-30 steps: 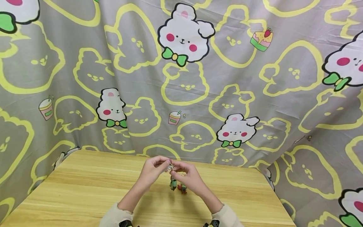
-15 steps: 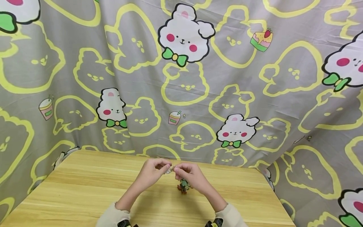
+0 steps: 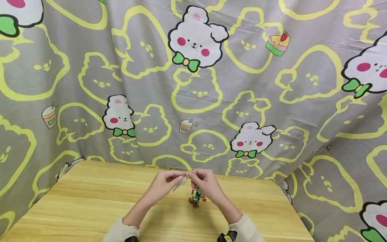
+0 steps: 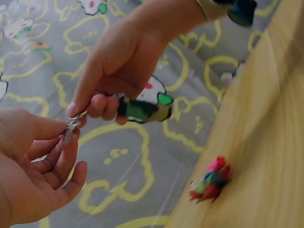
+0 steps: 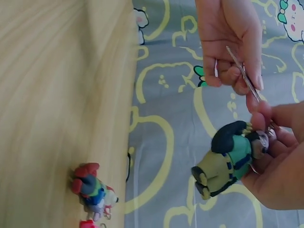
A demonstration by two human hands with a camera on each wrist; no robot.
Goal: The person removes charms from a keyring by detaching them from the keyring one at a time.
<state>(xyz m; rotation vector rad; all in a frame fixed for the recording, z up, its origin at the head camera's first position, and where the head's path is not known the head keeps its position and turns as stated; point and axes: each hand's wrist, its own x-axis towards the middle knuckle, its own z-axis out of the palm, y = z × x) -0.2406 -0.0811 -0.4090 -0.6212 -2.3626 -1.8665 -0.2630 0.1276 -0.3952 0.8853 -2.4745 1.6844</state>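
Observation:
My left hand pinches a thin silver key between thumb and fingertips. Opposite it, my right hand grips a metal key ring, fingertips right beside those of the left. From the right hand hangs a small toy figurine with a green top, khaki trousers and dark straps; the fingers partly cover its head. Below the hands, a second figurine with red shoes and blue clothing lies on the wooden table. A bright pink piece shows beside it.
A grey curtain printed with yellow outlines and white cartoon animals hangs behind the table and along both sides. The table's far edge runs just beyond the hands. Dark wrist devices sit at both cuffs.
The hands have drawn slightly apart, and the ring now shows between their fingertips. The green figurine has swung from between the hands to below the right hand.

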